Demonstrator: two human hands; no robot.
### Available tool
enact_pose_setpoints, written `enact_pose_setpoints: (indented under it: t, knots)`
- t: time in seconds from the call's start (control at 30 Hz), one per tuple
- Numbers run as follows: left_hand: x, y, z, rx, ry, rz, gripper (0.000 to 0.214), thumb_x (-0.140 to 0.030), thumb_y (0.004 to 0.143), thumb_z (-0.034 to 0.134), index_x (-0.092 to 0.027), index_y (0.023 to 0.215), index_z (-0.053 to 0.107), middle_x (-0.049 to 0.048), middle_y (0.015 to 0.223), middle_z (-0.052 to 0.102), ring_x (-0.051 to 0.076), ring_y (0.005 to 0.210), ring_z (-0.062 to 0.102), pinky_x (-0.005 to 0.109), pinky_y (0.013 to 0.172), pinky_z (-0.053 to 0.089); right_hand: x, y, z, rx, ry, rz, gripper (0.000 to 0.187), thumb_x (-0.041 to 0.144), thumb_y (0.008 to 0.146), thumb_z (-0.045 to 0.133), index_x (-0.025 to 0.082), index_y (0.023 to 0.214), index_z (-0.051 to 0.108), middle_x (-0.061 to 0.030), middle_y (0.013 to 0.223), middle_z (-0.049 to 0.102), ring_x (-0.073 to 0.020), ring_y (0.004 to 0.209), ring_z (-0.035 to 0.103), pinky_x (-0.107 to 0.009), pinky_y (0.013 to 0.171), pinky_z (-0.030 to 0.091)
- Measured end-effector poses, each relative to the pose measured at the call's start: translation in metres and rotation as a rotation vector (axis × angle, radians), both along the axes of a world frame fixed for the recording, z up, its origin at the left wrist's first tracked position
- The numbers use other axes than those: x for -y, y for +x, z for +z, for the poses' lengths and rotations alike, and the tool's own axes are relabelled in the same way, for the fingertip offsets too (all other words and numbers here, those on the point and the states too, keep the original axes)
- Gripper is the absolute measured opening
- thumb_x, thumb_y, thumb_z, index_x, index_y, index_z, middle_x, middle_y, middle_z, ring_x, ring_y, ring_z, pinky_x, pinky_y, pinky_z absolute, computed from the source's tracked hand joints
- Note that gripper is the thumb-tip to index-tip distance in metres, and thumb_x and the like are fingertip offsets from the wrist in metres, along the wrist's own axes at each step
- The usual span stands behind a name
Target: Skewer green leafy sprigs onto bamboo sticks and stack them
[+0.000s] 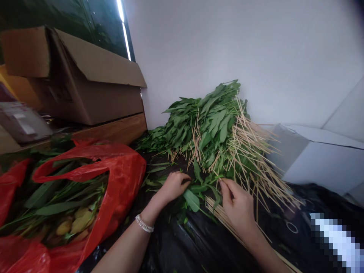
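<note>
My right hand (239, 206) pinches a green leafy stem (212, 178) between thumb and forefinger. Beside it, my left hand (174, 185), with a white beaded bracelet (144, 223) at the wrist, has its fingers curled at the edge of the same leaves; what its fingertips hold is hidden. Broad loose green leaves (192, 200) lie between the two hands. Under and beside my right hand runs a row of thin wooden sticks (224, 220). Just beyond the hands rises a heap of green leaves (217, 117), with many pale sticks (256, 151) poking out towards the right.
At left, an open red plastic bag (122, 170) holds long leaves and some yellowed ones. A cardboard box (105, 98) sits on a wooden ledge (113, 129) behind it. Black plastic sheeting (182, 254) covers the work surface. White box (318, 159) at right, against a pale wall (256, 45).
</note>
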State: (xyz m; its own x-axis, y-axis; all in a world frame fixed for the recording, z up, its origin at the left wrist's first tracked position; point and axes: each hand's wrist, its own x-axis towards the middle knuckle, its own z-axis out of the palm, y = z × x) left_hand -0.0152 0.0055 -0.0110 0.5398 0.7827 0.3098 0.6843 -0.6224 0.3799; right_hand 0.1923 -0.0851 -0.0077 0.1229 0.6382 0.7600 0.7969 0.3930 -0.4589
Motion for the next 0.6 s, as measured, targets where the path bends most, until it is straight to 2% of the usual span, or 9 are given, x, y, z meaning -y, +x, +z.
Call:
enact_pose_setpoints:
  t: [0.07,0.23,0.33,0.37,0.43,0.5,0.53,0.6]
  knots:
    - [-0.001,-0.002,-0.001,-0.053,0.025,0.089,0.022,-0.026,0.084,0.051,-0.021,0.094,0.07,0.005,0.093,0.071,0.02,0.089,0.061,0.028,0.081,0.042,0.002,0.0,0.003,-0.029,0.066,-0.026,0.023,0.029,0.091,0.045,0.017,0.093,0.064,-0.0035,0.079,0.068,-0.0132,0.067,0.064,-0.021,0.065,0.047]
    - [-0.006,-0.016,-0.002,-0.218,0.11,0.471,0.019,-0.023,0.081,0.055,-0.02,0.09,0.071,0.0103,0.086,0.07,0.027,0.086,0.062,0.038,0.076,0.042,0.006,0.004,0.009,-0.048,0.156,-0.099,0.017,0.024,0.09,0.047,0.017,0.091,0.063,-0.0004,0.071,0.066,-0.0116,0.061,0.063,-0.02,0.062,0.046]
    - [-0.008,-0.018,0.001,-0.129,0.157,0.539,0.02,-0.026,0.08,0.058,-0.02,0.094,0.07,0.0111,0.092,0.069,0.029,0.094,0.059,0.039,0.079,0.042,0.007,0.004,0.009,-0.06,0.156,-0.103,0.016,0.023,0.09,0.047,0.017,0.093,0.062,0.0008,0.069,0.065,-0.0112,0.06,0.062,-0.02,0.061,0.046]
    - [-0.007,-0.016,0.002,-0.055,0.178,0.507,0.02,-0.028,0.081,0.057,-0.02,0.095,0.069,0.0107,0.095,0.068,0.028,0.096,0.058,0.038,0.081,0.042,0.007,0.004,0.008,-0.058,0.153,-0.089,0.016,0.022,0.09,0.047,0.017,0.094,0.061,0.0008,0.069,0.065,-0.0111,0.061,0.063,-0.02,0.062,0.046]
    - [-0.002,-0.008,0.005,0.121,0.173,0.347,0.023,-0.032,0.084,0.054,-0.02,0.098,0.068,0.0086,0.097,0.066,0.024,0.096,0.058,0.034,0.084,0.042,0.007,0.001,0.006,-0.033,0.158,-0.047,0.015,0.02,0.09,0.046,0.017,0.095,0.06,0.0001,0.072,0.066,-0.0109,0.063,0.063,-0.02,0.063,0.047]
    - [0.006,0.003,0.008,0.26,0.061,0.111,0.03,-0.034,0.084,0.055,-0.021,0.109,0.064,0.0063,0.097,0.066,0.019,0.085,0.06,0.029,0.078,0.045,0.006,-0.002,0.002,0.022,0.182,0.001,0.016,0.018,0.09,0.046,0.016,0.098,0.06,-0.0012,0.077,0.067,-0.011,0.065,0.064,-0.02,0.065,0.047]
    - [0.01,0.008,0.009,0.287,-0.03,-0.018,0.04,-0.035,0.08,0.06,-0.022,0.118,0.059,0.0054,0.099,0.066,0.016,0.078,0.061,0.027,0.072,0.046,0.006,-0.003,0.0,0.059,0.195,0.026,0.016,0.017,0.09,0.047,0.016,0.1,0.059,-0.0017,0.078,0.067,-0.0111,0.066,0.064,-0.02,0.065,0.047]
    - [0.02,0.016,0.011,0.308,-0.162,-0.187,0.056,-0.032,0.073,0.068,-0.023,0.126,0.052,0.0051,0.103,0.065,0.013,0.067,0.06,0.025,0.065,0.047,0.006,-0.007,-0.004,0.14,0.211,0.073,0.017,0.015,0.09,0.047,0.016,0.102,0.059,-0.0024,0.079,0.067,-0.0116,0.067,0.064,-0.021,0.065,0.046]
